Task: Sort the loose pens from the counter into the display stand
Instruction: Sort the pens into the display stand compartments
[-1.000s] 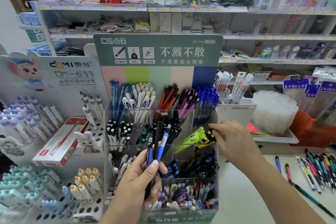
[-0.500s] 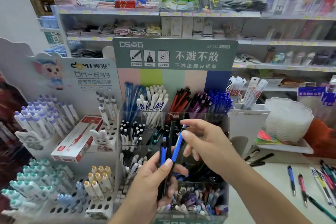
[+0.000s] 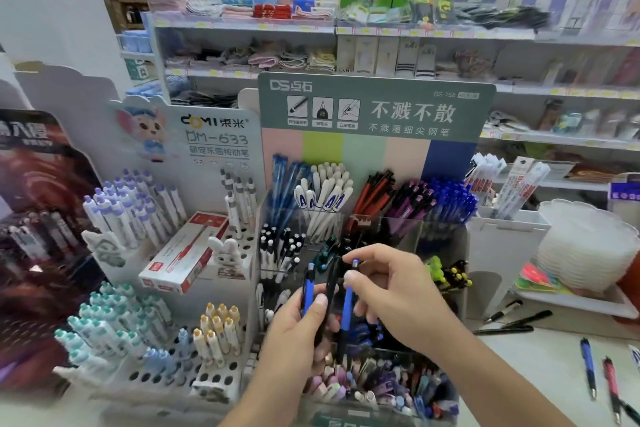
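Head view: shelves [image 3: 398, 31] of goods fill the back. Before them a tiered stand [image 3: 377, 111] of clear compartments rises from the tabletop [image 3: 540, 367], near its left edge, beside a white rack [image 3: 166, 367] of capped pens. Loose pens [image 3: 588, 367] lie toward the tabletop's right edge, well apart from the stand. In front of the stand, the left hand [image 3: 298, 333] has its grip closed round a small bundle of upright pens [image 3: 329, 295]. The right hand [image 3: 398, 291] pinches the top of one blue pen [image 3: 347, 308] in that bundle.
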